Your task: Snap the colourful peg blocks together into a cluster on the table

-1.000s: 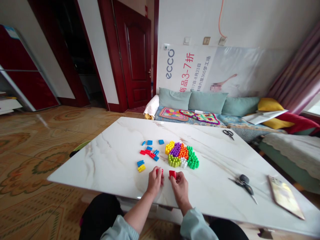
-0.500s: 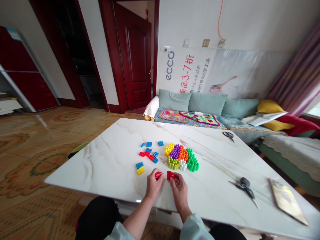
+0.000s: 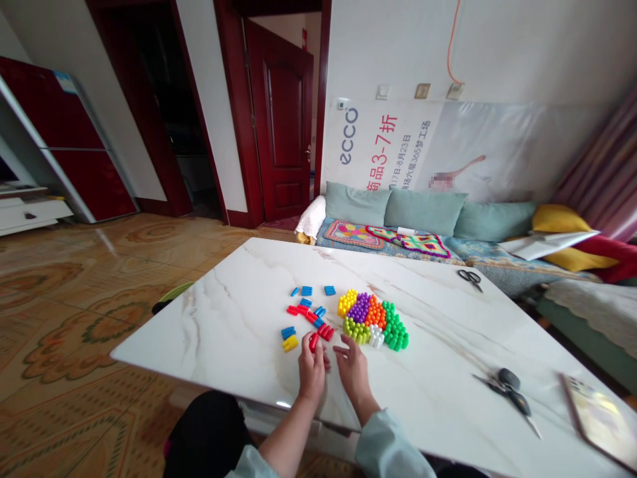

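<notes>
My left hand [image 3: 312, 372] pinches a small red plastic piece [image 3: 313, 342] between thumb and fingers, just above the table. To its right, my right hand [image 3: 352, 368] has its fingers apart and holds nothing I can see. A red block of joined pegs [image 3: 326, 332] lies on the table beyond both hands. Loose blue pieces [image 3: 307, 291], more red ones [image 3: 292, 310] and a yellow piece [image 3: 290, 342] are scattered to the left. Close to my right hand stands a cluster of rounded pegs, sorted by colour: yellow, purple [image 3: 359, 307], orange, olive, white [image 3: 376, 336] and green [image 3: 397, 332].
The marbled white table [image 3: 223, 332] carries black scissors [image 3: 470, 279] at its far right. Nearer me lie another dark-handled pair of scissors [image 3: 510, 392] and a gold phone [image 3: 600, 415]. A sofa [image 3: 348, 232] with cushions stands behind the table.
My right hand has let go of the red block, which now lies farther forward beside the blue pieces. The left hand still holds its red piece, now more upright. The view has turned slightly left.
</notes>
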{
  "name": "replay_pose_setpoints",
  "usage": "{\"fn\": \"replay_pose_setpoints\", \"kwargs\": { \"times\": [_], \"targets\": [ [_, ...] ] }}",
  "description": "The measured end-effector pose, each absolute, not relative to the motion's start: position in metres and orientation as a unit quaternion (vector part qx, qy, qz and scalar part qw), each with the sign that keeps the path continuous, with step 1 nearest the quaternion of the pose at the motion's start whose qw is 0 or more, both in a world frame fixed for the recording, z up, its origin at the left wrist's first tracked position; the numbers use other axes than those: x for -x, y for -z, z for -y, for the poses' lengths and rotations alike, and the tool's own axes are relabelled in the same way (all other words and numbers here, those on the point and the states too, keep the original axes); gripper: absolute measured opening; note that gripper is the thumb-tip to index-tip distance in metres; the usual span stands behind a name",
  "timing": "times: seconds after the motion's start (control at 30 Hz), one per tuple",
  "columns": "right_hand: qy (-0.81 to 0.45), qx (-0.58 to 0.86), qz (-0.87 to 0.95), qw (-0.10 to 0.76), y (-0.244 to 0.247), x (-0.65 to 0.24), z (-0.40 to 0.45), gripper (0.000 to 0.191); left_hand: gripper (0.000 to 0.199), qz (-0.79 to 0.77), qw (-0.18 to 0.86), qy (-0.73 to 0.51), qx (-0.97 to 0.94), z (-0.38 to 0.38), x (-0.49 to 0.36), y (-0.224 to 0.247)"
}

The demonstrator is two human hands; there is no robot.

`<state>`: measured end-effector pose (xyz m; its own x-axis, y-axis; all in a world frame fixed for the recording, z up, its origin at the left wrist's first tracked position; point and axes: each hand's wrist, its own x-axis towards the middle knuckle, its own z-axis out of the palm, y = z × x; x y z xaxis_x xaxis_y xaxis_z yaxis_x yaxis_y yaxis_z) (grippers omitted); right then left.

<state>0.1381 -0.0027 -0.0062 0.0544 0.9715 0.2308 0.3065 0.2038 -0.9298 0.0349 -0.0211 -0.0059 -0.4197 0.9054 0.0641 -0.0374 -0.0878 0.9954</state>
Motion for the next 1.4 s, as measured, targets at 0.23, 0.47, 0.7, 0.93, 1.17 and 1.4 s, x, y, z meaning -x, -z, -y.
{"fn": "replay_pose_setpoints", "kwargs": {
  "times": [0.23,0.47,0.7,0.93,1.17,1.4],
  "targets": [
    [-0.136,0.398,0.875,0.239,-0.010,-0.173,0.027,0.035,0.044,-0.589,0.259,-0.607,-0.467,0.016,-0.034,0.014],
    [-0.053,0.361,0.914,0.179,0.000,-0.189,0.027,0.045,0.056,-0.605,0.133,-0.565,-0.545,0.016,-0.034,0.026],
    [-0.067,0.360,0.913,0.181,0.002,-0.190,0.024,0.045,0.047,-0.627,0.035,-0.507,-0.590,-0.028,0.004,-0.006],
    [-0.084,0.330,0.922,0.185,0.020,-0.195,0.007,0.045,0.055,-0.730,0.005,-0.305,-0.612,-0.124,0.057,-0.025],
    [-0.098,0.331,0.924,0.163,0.034,-0.196,-0.002,0.045,0.070,-0.718,0.080,-0.158,-0.673,-0.183,0.032,-0.026],
    [-0.122,0.340,0.919,0.159,0.024,-0.195,0.003,0.046,0.056,-0.692,0.062,-0.155,-0.702,-0.192,-0.004,-0.013]
  ]
}}
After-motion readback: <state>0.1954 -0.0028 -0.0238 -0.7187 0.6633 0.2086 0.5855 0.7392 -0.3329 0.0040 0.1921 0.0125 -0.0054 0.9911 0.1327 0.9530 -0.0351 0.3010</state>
